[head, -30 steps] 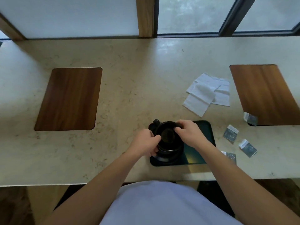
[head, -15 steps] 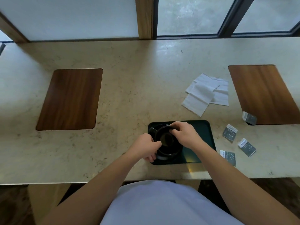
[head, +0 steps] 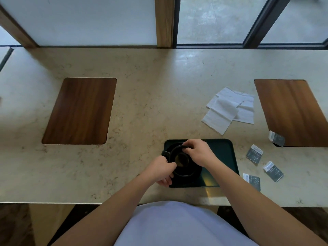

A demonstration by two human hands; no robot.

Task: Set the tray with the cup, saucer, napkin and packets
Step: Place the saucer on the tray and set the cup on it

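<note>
A dark green tray (head: 224, 153) lies near the counter's front edge. On its left half stands a black cup (head: 181, 161), handle pointing left, on a black saucer (head: 195, 176). My left hand (head: 160, 170) grips the cup's near-left rim and my right hand (head: 199, 151) grips its far-right rim. White napkins (head: 229, 109) lie in a loose pile beyond the tray to the right. Several grey packets lie right of the tray: one (head: 254, 153), another (head: 273, 171), a third (head: 252, 181) by my right forearm.
Two wooden inlays are set in the beige stone counter, one at the left (head: 79, 110) and one at the right (head: 291, 110). A further packet (head: 276, 138) rests on the right inlay's near corner. Windows and a wooden post stand behind the counter.
The cup and saucer have come down from slightly above and left of the tray onto its left half. Both hands have stayed on the cup.
</note>
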